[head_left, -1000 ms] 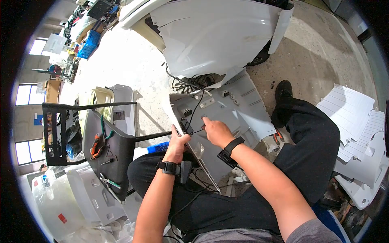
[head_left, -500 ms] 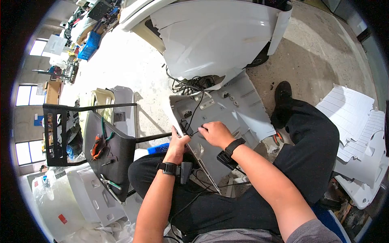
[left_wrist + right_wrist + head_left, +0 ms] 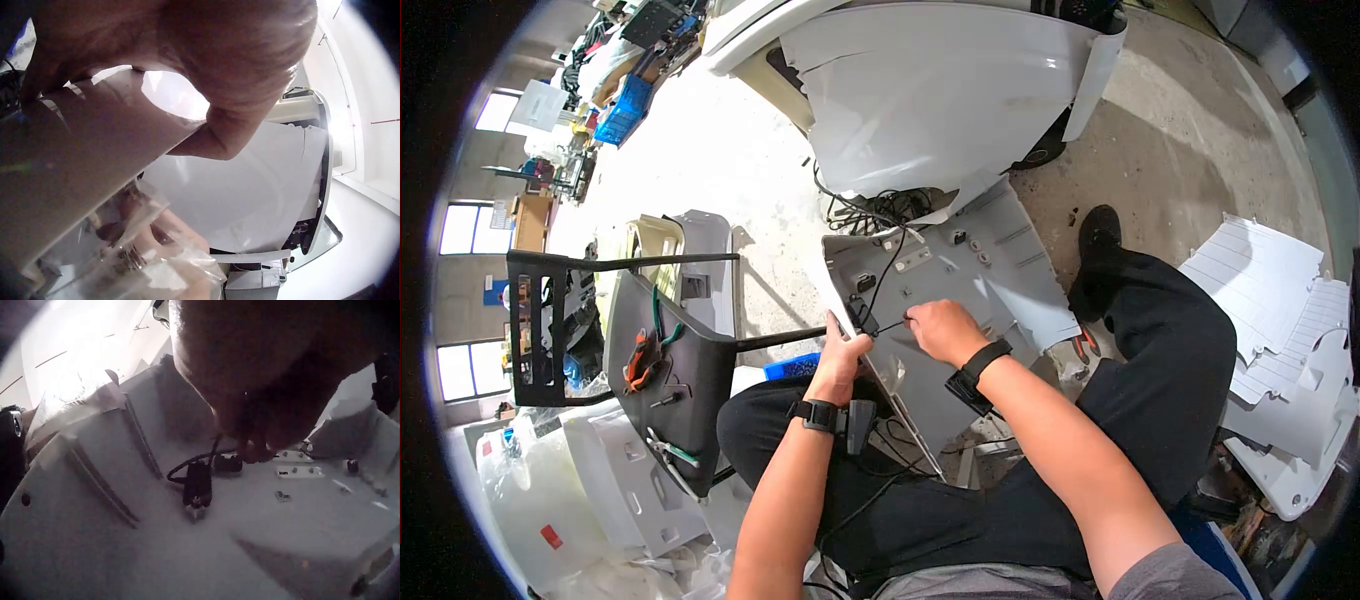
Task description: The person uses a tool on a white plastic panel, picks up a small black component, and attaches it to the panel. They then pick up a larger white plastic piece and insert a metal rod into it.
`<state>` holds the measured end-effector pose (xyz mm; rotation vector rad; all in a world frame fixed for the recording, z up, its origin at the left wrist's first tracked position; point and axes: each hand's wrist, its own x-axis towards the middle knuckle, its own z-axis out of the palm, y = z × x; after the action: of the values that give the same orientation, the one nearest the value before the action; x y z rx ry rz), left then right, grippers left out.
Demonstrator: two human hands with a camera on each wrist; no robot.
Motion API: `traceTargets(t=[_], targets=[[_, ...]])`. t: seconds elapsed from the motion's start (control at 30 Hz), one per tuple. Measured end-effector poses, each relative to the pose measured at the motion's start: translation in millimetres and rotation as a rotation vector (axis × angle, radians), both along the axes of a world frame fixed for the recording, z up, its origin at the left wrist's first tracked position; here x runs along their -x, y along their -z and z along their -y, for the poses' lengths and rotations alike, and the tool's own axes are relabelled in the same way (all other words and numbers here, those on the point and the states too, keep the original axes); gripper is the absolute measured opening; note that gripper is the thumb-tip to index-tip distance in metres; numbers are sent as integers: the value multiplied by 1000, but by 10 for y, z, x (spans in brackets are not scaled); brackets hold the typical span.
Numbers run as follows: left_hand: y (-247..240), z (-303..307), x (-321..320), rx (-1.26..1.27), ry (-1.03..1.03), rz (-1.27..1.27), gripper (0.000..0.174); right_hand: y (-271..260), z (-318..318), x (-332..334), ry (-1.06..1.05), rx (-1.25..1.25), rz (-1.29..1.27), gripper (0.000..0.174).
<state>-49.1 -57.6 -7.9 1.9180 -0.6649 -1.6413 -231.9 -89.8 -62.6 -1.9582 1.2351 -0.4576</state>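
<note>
A large grey-white plastic panel [image 3: 960,300] leans between the person's legs, its inner face up. The left hand [image 3: 840,358] grips the panel's left edge, thumb along the rim. A thin dark rod [image 3: 890,327] is pinched in the fingers of the right hand [image 3: 945,332]. The rod points toward a small black fitting [image 3: 858,310] just inside that edge. In the right wrist view a black block [image 3: 197,484] with a looped cable [image 3: 181,472] shows on the panel below the fingers. Crinkled clear plastic [image 3: 181,265] hangs below the edge in the left wrist view.
A big white body shell [image 3: 940,100] stands ahead, with tangled black cables [image 3: 880,208] near its base. Orange-handled pliers [image 3: 640,362] and other hand tools lie on a dark chair [image 3: 700,350] at left. White panels [image 3: 1260,290] lie at right.
The right hand dips toward the left edge, then shifts slightly right again with the rod. The left hand keeps its grip on the panel's edge.
</note>
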Motion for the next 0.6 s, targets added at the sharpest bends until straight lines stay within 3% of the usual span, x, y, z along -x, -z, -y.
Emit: traceTargets(t=[0.2, 0.3, 0.53, 0.6], targets=[[-61, 5, 57, 28, -17, -33, 98, 75, -59, -72, 140, 83, 148, 13], [-15, -2, 42, 28, -27, -27, 97, 9, -64, -79, 154, 0, 70, 16], [-5, 2, 23, 43, -8, -44, 95, 30, -6, -26, 20, 119, 49, 16], [-13, 3, 32, 45, -16, -55, 95, 34, -11, -46, 50, 133, 169, 16]])
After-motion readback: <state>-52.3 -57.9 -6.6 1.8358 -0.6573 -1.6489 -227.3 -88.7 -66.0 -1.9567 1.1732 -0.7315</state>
